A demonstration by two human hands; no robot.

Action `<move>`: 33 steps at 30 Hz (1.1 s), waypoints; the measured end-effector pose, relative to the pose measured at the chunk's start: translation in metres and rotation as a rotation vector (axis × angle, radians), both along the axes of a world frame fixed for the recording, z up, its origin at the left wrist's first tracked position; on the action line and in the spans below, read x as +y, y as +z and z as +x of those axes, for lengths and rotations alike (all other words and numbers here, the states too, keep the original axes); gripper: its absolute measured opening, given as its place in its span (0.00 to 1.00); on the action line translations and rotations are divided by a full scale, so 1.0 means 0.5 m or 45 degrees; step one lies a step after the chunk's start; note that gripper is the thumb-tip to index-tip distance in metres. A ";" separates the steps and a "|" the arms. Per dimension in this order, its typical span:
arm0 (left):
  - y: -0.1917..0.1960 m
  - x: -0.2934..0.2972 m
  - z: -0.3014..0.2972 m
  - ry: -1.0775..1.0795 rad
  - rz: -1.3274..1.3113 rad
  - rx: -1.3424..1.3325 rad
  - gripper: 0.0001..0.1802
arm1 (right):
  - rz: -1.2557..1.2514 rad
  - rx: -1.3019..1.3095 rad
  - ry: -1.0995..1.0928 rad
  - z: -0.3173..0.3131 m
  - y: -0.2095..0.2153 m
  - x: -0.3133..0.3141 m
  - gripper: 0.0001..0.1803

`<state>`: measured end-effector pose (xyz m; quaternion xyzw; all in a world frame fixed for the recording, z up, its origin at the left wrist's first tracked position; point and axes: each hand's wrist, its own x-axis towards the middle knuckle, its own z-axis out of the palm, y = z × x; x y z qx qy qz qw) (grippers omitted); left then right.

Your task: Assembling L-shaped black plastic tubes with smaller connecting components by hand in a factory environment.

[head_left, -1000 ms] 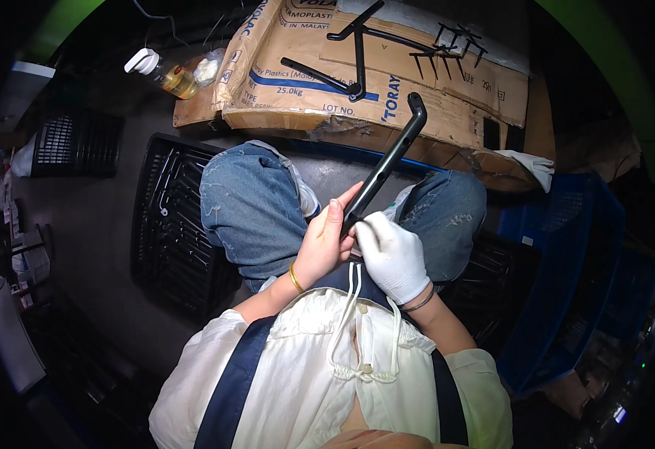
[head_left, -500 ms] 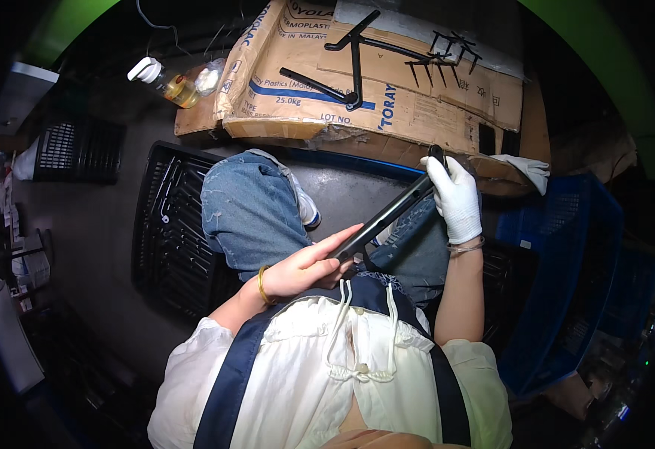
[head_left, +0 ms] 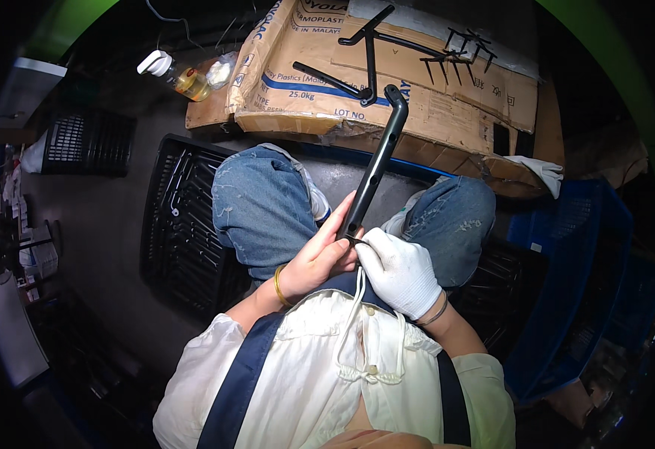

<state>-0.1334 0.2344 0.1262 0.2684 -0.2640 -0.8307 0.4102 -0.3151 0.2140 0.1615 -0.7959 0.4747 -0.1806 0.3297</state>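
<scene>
A long black bar-shaped part [head_left: 377,170] with a bent, holed end points away from me above my lap. My bare left hand [head_left: 314,262] holds it near its lower end, fingers wrapped along the side. At that lower end my right hand [head_left: 401,271], in a white glove, pinches with thumb and forefinger. A small dark bit shows at its fingertips, too little to name. Beyond the bar's bent end, similar black arm-shaped parts [head_left: 371,63] lie on a cardboard-covered surface [head_left: 305,126]. Several small black pronged pieces [head_left: 462,56] lie to their right.
Black crates of dark parts stand at my left [head_left: 181,217] and right [head_left: 503,280]. Blue crates [head_left: 567,299] are farther right. A white glove [head_left: 540,173] hangs at the cardboard's right edge; a bottle [head_left: 185,81] with a white lid stands left of it.
The bar has swung more upright, its bent end now over the cardboard. My right hand has left the far end and come down beside my left hand at the lower end.
</scene>
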 end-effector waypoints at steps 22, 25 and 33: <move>0.012 0.005 0.010 -0.125 -0.094 -0.227 0.39 | 0.042 0.103 0.079 -0.005 -0.002 -0.004 0.07; 0.016 0.005 0.009 -0.104 0.047 -0.156 0.40 | 0.067 0.072 0.089 -0.011 -0.003 -0.006 0.08; 0.025 -0.001 0.014 -0.145 0.040 -0.251 0.40 | 0.074 0.033 0.109 -0.011 -0.003 -0.006 0.07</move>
